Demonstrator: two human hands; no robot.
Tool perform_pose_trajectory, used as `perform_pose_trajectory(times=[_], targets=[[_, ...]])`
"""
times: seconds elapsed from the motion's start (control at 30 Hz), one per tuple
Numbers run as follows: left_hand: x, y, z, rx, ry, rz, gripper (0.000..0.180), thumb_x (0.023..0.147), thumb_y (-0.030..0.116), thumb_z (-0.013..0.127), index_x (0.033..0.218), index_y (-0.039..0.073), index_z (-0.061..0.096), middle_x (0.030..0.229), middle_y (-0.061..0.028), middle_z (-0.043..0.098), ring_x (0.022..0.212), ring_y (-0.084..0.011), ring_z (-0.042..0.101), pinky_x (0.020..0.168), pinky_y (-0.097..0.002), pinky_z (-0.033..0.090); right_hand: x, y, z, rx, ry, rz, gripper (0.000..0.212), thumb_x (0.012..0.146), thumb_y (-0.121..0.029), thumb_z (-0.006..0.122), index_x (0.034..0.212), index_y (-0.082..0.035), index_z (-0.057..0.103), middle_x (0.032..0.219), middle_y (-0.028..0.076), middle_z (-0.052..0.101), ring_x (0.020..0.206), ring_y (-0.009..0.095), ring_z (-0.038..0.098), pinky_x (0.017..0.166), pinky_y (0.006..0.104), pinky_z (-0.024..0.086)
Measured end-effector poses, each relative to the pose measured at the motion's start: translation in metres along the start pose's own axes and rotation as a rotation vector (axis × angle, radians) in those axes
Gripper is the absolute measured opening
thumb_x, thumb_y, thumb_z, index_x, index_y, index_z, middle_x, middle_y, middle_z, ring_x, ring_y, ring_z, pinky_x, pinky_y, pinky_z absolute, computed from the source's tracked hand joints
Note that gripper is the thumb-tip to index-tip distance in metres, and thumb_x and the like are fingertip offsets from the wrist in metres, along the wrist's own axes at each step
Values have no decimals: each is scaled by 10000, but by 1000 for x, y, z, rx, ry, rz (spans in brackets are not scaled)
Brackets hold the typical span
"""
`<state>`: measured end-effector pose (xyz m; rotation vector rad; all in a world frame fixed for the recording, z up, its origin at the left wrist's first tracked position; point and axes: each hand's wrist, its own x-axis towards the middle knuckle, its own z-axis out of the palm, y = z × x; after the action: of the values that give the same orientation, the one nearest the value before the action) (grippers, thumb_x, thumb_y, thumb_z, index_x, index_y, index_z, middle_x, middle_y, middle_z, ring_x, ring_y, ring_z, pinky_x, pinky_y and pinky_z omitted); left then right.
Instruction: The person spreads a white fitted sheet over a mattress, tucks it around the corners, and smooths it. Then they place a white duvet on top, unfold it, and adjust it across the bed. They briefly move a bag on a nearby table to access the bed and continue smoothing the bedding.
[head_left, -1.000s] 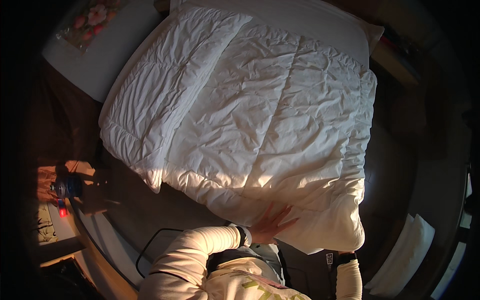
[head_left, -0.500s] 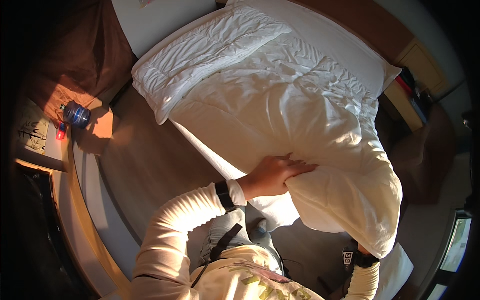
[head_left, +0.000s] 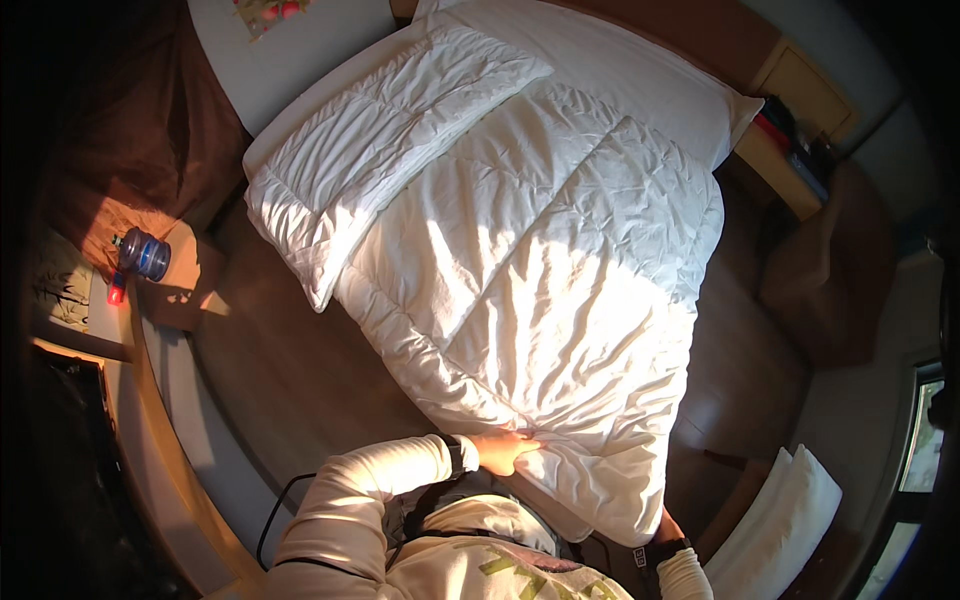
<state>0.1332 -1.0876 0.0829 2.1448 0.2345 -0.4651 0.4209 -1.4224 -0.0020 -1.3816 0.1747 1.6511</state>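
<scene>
A white quilted duvet (head_left: 540, 270) lies spread over the bed, its left top part folded back into a thick band (head_left: 370, 170). My left hand (head_left: 503, 450) grips the duvet's near edge in a pinch, with a dark watch on the wrist. My right hand (head_left: 667, 524) is at the duvet's lower right corner. Only its wrist and back show, and the fingers are hidden under the fabric. A white pillow (head_left: 650, 80) lies at the head of the bed.
A blue water bottle (head_left: 145, 253) and a small red object (head_left: 115, 290) sit on a low brown stand at the left. Two white pillows (head_left: 778, 510) lie at the lower right. A wooden nightstand (head_left: 790, 150) and a brown seat (head_left: 830, 270) stand at the right. A black cable (head_left: 275, 500) runs over the floor.
My view has swung so the bed sits more centred. My left hand has drawn back from flat on the duvet to gripping its near edge, close to my body.
</scene>
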Motion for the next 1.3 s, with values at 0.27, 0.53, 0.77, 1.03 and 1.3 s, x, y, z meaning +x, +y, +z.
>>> perform_pose_trajectory(times=[0.27,0.53,0.77,1.03,1.3], targets=[[-3,-92,-16,-165,414,-197,551,795,189,602,1323,105,469,1077,-180,647,950,-355,631,812,-414,492,78,-84,96,-695,552,-487,265,977,-283,523,863,-44,509,677,49,589,556,113,568,539,235,479],[-176,-260,-69,-441,1252,-680,826,753,333,771,1358,58,281,1217,-247,467,1142,-321,506,913,-416,469,242,-142,435,-840,1,-486,377,938,-417,563,945,-42,520,808,62,607,714,141,597,657,282,509],[-285,-430,-105,-1131,1554,-918,1124,593,575,828,1324,-114,323,1257,-253,510,1176,-267,498,1008,-383,381,363,-139,693,-552,87,-340,924,817,-741,472,1394,-57,244,1281,222,434,1046,337,533,883,461,464],[-279,-482,-215,-1879,942,-490,1187,630,737,702,1481,128,142,1493,-96,241,1338,-270,294,981,-575,325,443,-139,775,-496,337,-274,1007,761,-834,400,1446,-127,186,1382,160,380,1121,290,487,868,470,431],[-339,-499,-393,-1753,575,-194,459,904,265,649,1300,75,519,1261,-31,547,1120,-137,545,910,-315,478,478,-211,801,171,44,-331,874,859,-713,407,1490,-136,226,1486,102,334,1337,299,356,1091,483,299]])
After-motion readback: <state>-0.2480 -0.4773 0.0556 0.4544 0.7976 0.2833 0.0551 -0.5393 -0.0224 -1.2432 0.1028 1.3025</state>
